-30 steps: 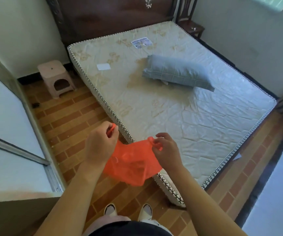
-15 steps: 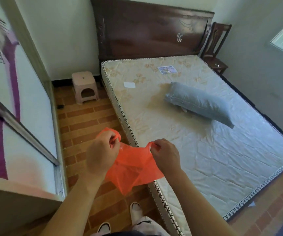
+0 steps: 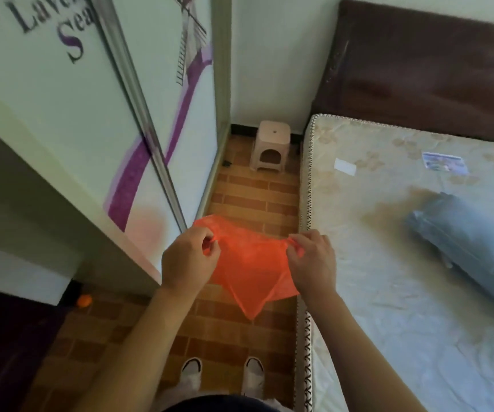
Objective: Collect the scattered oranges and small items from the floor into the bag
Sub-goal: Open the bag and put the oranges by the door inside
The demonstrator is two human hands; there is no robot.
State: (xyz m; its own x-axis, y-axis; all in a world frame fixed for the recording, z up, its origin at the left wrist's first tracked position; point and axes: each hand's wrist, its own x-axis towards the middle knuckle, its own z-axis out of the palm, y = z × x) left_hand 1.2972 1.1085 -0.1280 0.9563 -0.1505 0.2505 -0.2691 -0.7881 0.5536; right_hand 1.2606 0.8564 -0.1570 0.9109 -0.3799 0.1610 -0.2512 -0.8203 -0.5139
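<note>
The left hand pinches the upper left edge of the orange bag between curled fingers and thumb, and the right hand pinches the upper right edge the same way. Between the 2 grips the top edge of the bag is drawn out fairly taut, sagging a little in the middle. The bag hangs in the air in front of the person, above the floor, its lower part tapering to a point that dangles between the forearms.

The bag is thin, translucent orange plastic, wrinkled, and looks limp and flat; nothing can be seen bulging inside it.

The person stands in a narrow strip of brick-patterned floor, with 2 shoes visible at the bottom. On the right, the piped edge of the mattress runs just beside the right hand and the right shoe. On the left, the sliding wardrobe door and its bottom track close in the strip near the left hand. The strip runs forward to a pink plastic stool standing near the far wall, between wardrobe and bed.

1 orange lies on the floor low at the left, just beside the wardrobe's corner, well apart from the bag. A blue-grey pillow lies on the mattress, and the dark headboard stands behind it.
</note>
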